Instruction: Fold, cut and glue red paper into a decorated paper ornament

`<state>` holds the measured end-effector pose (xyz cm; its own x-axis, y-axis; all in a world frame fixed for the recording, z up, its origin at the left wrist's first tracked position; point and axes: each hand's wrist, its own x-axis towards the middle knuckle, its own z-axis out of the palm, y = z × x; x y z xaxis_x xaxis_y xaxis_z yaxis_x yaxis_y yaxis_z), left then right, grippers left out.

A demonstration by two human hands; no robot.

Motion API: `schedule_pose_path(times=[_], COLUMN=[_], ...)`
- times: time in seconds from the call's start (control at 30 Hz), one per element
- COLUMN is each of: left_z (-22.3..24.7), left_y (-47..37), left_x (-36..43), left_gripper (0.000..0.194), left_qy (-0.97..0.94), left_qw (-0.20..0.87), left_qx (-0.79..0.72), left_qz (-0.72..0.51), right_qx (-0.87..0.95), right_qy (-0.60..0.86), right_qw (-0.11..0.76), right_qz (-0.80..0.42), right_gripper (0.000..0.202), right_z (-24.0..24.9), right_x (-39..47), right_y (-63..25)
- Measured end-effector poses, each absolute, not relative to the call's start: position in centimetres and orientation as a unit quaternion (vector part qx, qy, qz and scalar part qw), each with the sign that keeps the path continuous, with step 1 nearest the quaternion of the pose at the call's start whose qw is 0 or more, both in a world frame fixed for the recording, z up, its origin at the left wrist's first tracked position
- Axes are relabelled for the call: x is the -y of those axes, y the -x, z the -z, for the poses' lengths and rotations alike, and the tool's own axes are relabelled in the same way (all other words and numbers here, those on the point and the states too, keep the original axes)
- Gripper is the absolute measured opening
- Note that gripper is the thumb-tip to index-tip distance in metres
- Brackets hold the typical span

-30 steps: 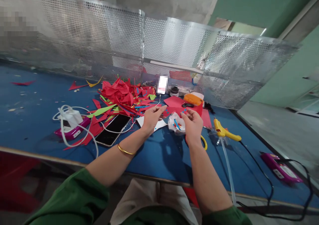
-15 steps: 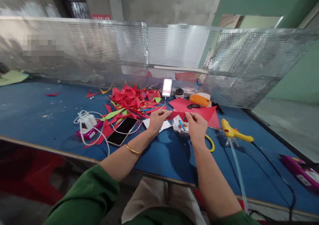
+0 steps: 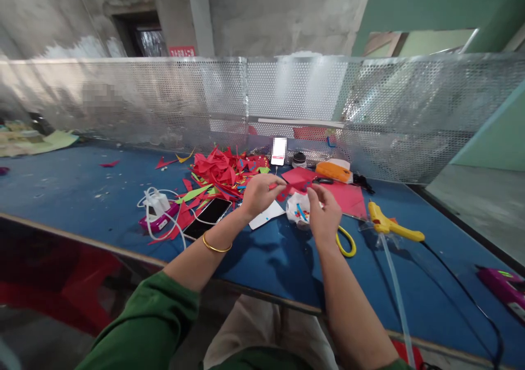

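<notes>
Between my hands is a small piece of red paper (image 3: 284,193) with blue marks, partly hidden by my fingers. My left hand (image 3: 262,196) pinches its left end, and a gold bangle circles that wrist. My right hand (image 3: 325,211) is closed at the fingertips by the paper's right end. Just below the paper lies a crumpled white wrapper (image 3: 296,208) with small blue, red and orange bits in it. A white card (image 3: 267,215) rests on the table under my left hand. Yellow-handled scissors (image 3: 346,242), partly covered, lie beside my right wrist.
Red and green paper scraps (image 3: 217,168) are heaped left of centre. A phone (image 3: 211,215) and a purple power strip (image 3: 159,220) with white cables lie nearby. A yellow glue gun (image 3: 391,227) stands at right. Red sheets (image 3: 348,198) and an orange pouch (image 3: 333,171) sit behind.
The red paper, stretched flat between both hands before, now hangs lower by my left fingers and is less spread. My left hand has turned, its back more visible. The view has shifted slightly.
</notes>
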<state>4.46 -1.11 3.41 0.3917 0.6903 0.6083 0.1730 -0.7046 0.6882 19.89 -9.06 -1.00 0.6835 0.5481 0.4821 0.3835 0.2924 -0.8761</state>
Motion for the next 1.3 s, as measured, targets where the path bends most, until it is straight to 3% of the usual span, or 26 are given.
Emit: schedule_pose_path(times=[0.13,0.23,0.33,0.4,0.47,0.57,0.7,0.93,1.0,1.1,1.13,1.3], left_z=[-7.3,-9.4,-9.7,-9.0,-8.2,-6.9,-4.9,-0.6,0.2,0.8,0.9,1.3], left_y=[-3.0,-1.7,-0.5,0.0,-0.1,-1.7,-4.9,-5.8,-5.7,-6.0,-6.2,-7.1], left_x=[0.0,-4.2,-9.4,-11.7,-12.3,-10.3,-5.1,0.3,0.9,2.1,2.6,4.5], left_gripper=[0.015,0.019,0.017,0.013,0.021,0.012,0.029,0.052,0.049,0.058,0.062,0.065], left_qy=[-0.759,-0.732,-0.786,-0.788,-0.778,-0.733,-0.619,-0.582,-0.560,-0.560,-0.562,-0.565], left_qw=[0.044,-0.046,-0.054,-0.039,-0.029,0.067,0.397,0.464,0.502,0.543,0.560,0.625], left_qx=[-0.310,-0.338,-0.418,-0.440,-0.454,-0.444,-0.367,-0.358,-0.343,-0.301,-0.287,-0.256], left_qz=[-0.572,-0.589,-0.452,-0.429,-0.434,-0.511,-0.569,-0.564,-0.564,-0.548,-0.538,-0.474], right_qx=[0.369,0.379,0.383,0.385,0.391,0.411,0.443,0.450,0.452,0.476,0.491,0.583], right_qy=[0.576,0.576,0.577,0.579,0.580,0.586,0.609,0.617,0.610,0.580,0.561,0.475], right_qw=[0.729,0.724,0.720,0.717,0.713,0.694,0.655,0.646,0.651,0.661,0.666,0.619], right_qz=[-0.016,-0.026,-0.038,-0.048,-0.062,-0.083,-0.062,-0.015,-0.010,-0.010,-0.028,-0.228], right_gripper=[0.044,0.039,0.036,0.033,0.031,0.030,0.032,0.044,0.049,0.035,0.028,0.047], right_z=[1.0,1.0,1.0,1.1,1.0,1.0,1.1,1.2,1.2,1.3,1.4,2.2], right_x=[9.1,9.1,9.0,9.0,9.0,9.2,9.3,9.5,9.5,9.4,9.3,8.7], right_y=[-19.8,-19.7,-19.7,-19.7,-19.6,-19.3,-19.0,-18.6,-18.4,-17.9,-17.6,-16.0])
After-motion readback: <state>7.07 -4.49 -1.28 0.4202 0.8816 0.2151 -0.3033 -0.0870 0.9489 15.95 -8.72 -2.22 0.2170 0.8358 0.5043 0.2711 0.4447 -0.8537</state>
